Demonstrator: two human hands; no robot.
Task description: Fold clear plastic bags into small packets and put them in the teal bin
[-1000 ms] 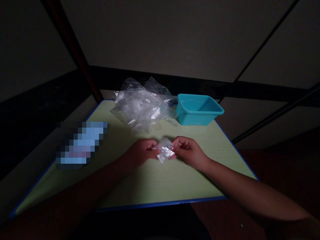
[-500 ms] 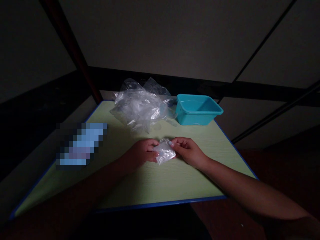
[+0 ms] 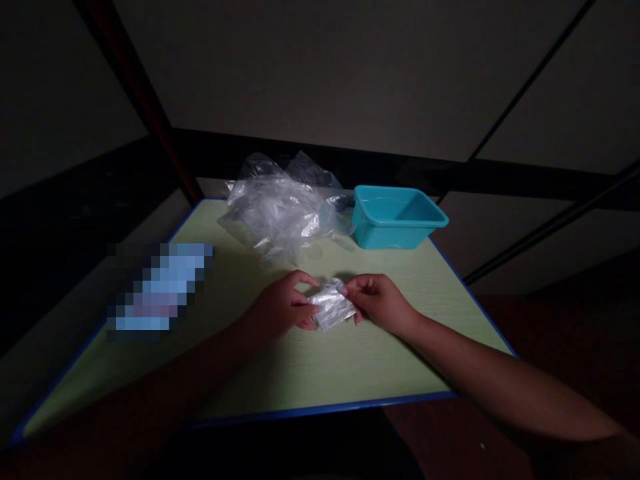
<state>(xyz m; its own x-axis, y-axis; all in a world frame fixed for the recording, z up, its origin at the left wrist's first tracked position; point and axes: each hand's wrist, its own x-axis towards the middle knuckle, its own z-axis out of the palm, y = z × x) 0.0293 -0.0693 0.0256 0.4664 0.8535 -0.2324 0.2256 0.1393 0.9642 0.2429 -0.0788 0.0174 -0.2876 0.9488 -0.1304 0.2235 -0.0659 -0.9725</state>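
A small, shiny piece of clear plastic (image 3: 333,305) is between my two hands, over the middle of the table. My right hand (image 3: 375,300) pinches its right side, thumb on top. At its left edge, my left hand (image 3: 290,303) has the thumb against the plastic, with the index finger stretched out along the upper left corner. Beyond the hands lies a heap of crumpled clear plastic bags (image 3: 287,213). What the small plastic piece contains, if anything, cannot be made out.
A turquoise bin (image 3: 395,230) stands at the back right of the pale green table (image 3: 320,380), which has a blue edge. A pixelated, bluish flat object (image 3: 167,287) lies on the left. A wall rises behind the table.
The fingers of my left hand have spread a little, the index finger lifting. The small plastic piece now looks flatter and has turned slightly. The bags and bin stay in place.
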